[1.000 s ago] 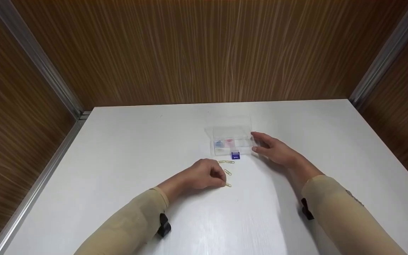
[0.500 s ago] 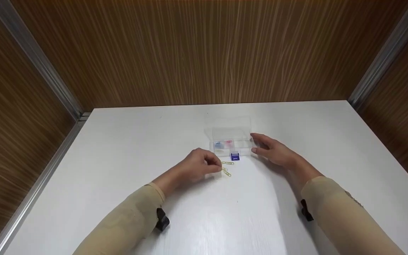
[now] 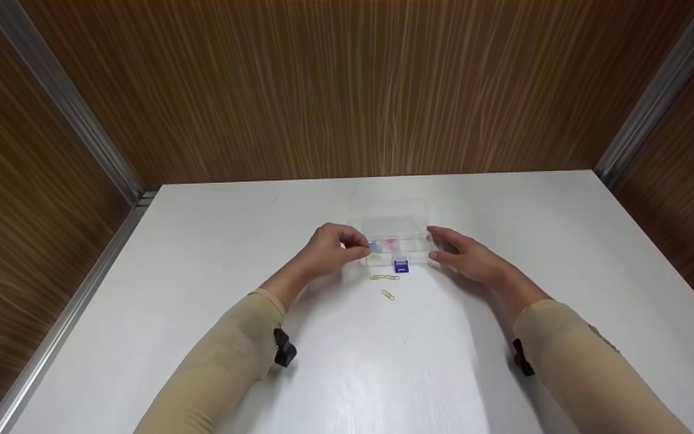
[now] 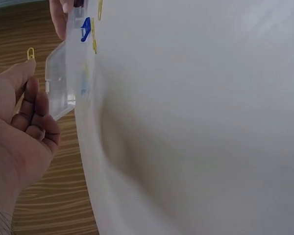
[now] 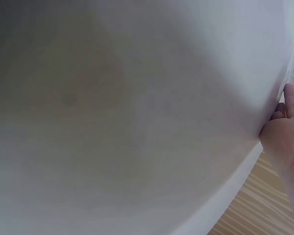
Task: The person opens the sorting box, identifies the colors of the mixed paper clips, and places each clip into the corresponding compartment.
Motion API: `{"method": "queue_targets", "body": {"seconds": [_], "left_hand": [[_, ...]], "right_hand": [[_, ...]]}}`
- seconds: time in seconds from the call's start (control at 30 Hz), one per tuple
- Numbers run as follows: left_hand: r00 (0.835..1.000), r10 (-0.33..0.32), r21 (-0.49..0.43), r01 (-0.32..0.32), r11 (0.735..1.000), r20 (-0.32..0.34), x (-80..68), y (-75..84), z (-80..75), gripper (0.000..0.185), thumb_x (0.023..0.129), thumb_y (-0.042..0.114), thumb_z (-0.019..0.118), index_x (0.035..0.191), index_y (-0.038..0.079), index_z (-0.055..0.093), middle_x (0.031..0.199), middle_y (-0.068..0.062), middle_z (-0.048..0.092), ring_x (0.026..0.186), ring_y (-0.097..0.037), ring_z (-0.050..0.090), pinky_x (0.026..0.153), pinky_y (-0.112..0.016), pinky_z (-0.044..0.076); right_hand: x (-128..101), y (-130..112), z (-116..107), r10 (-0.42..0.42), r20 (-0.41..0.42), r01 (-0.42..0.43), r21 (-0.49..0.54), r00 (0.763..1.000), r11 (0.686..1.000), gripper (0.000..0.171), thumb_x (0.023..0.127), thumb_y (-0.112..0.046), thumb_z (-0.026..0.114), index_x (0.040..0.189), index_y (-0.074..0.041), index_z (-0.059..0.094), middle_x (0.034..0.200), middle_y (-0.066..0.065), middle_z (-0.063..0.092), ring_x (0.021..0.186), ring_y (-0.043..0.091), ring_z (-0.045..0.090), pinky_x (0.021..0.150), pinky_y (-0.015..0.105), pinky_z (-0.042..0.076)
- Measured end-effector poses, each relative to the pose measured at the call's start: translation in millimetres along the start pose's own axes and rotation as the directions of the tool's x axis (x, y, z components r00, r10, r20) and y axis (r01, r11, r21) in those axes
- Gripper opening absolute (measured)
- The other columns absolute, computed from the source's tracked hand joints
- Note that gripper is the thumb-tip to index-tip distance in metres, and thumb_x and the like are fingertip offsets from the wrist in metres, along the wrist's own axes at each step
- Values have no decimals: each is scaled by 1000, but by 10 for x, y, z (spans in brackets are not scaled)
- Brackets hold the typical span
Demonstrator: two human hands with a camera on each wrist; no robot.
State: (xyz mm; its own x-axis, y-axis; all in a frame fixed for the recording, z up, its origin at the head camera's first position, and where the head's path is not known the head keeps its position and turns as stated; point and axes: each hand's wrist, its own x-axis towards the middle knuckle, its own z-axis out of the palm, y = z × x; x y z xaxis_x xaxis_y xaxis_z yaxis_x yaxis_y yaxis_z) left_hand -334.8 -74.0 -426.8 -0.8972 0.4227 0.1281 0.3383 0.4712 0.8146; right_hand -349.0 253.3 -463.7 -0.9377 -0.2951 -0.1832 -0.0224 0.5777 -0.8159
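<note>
At frame centre, a gold paper clip is pinched in the left hand above the clear box, best steadied by the relaxed right hand at release.

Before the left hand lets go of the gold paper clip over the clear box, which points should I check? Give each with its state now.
1. Left hand pinches a gold paper clip: ok.
2. Clear box lid open: ok.
3. Right hand steadies the box's right end: ok.
4. Clip over the intended compartment: cannot tell.
5. Two paper clips lie loose on the table, near the blue binder clip: not ok.
</note>
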Motion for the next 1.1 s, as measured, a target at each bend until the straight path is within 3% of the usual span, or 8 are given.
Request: {"method": "queue_targets", "body": {"seconds": [0.33, 0.67, 0.97, 1.1], "left_hand": [[994, -102, -12, 102, 995, -44, 166, -56, 94, 6, 100, 16, 76, 102, 13, 81, 97, 1, 71, 93, -16, 56, 84, -30, 46], [991, -121, -3, 121, 993, -50, 236, -109, 147, 5, 99, 16, 77, 99, 13, 81, 96, 1, 72, 91, -16, 59, 83, -29, 49], [991, -128, 18, 129, 992, -40, 213, -127, 166, 5, 98, 16, 77, 98, 13, 82, 94, 1, 72, 88, -14, 57, 80, -29, 47], [990, -140, 9, 140, 990, -31, 192, -125, 162, 6, 99, 17, 77, 100, 14, 82, 97, 1, 72, 90, -15, 58, 82, -29, 48]], "right_hand": [[-20, 48, 28, 8, 1, -8, 24, 1000, 1000, 73, 105, -41, 68, 168, -29, 32, 176, 4, 21, 163, 27, 11, 129, 51, 10], [-22, 18, 6, 7, -5, -7, 23, 1000, 1000, 72, 105, -40, 68, 168, -31, 33, 176, 4, 19, 163, 29, 8, 128, 55, 7], [-5, 2, 11, 23, -9, -23, -6, 1000, 1000, 73, 104, -45, 68, 167, -36, 33, 176, 1, 19, 163, 28, 7, 128, 56, 6], [0, 6, 7, -5, -8, 5, -9, 1000, 1000, 72, 105, -42, 67, 168, -31, 33, 176, 5, 21, 163, 29, 8, 128, 54, 7]]}}
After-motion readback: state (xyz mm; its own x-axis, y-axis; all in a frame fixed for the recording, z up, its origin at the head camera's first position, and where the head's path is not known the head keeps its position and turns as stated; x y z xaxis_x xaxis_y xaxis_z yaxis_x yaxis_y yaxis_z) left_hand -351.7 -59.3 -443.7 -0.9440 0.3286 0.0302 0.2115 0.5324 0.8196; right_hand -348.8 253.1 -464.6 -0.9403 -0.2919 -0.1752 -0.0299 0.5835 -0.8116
